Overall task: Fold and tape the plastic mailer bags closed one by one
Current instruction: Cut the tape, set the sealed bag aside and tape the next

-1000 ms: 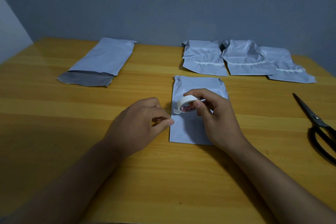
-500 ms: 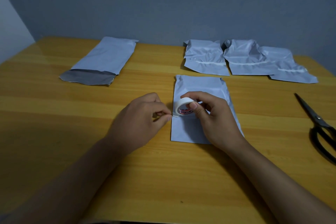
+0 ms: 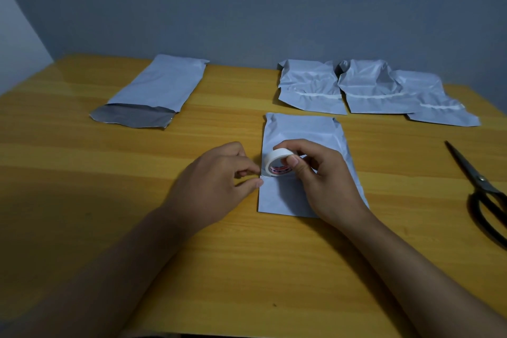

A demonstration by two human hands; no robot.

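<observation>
A folded pale mailer bag [image 3: 301, 132] lies flat in the middle of the wooden table [image 3: 109, 162]. Over it my right hand [image 3: 326, 181] grips a white roll of tape [image 3: 275, 163] by thumb and fingers. My left hand [image 3: 216, 184] sits at the bag's left edge, thumb and forefinger pinching the free end of the tape close to the roll. An unfolded mailer bag [image 3: 162, 85] with its grey flap open lies at the back left. Three taped bags [image 3: 312, 88] [image 3: 370, 90] [image 3: 436, 104] lie in a row at the back right.
Black-handled scissors [image 3: 482, 192] lie near the table's right edge, blades pointing away from me. A grey wall runs behind the table. Bare wood stretches along the left and the front of the table.
Both hands stay on the tape. My left hand's pinch has drawn in to the bag's left edge beside the roll, and my right hand has turned the roll slightly.
</observation>
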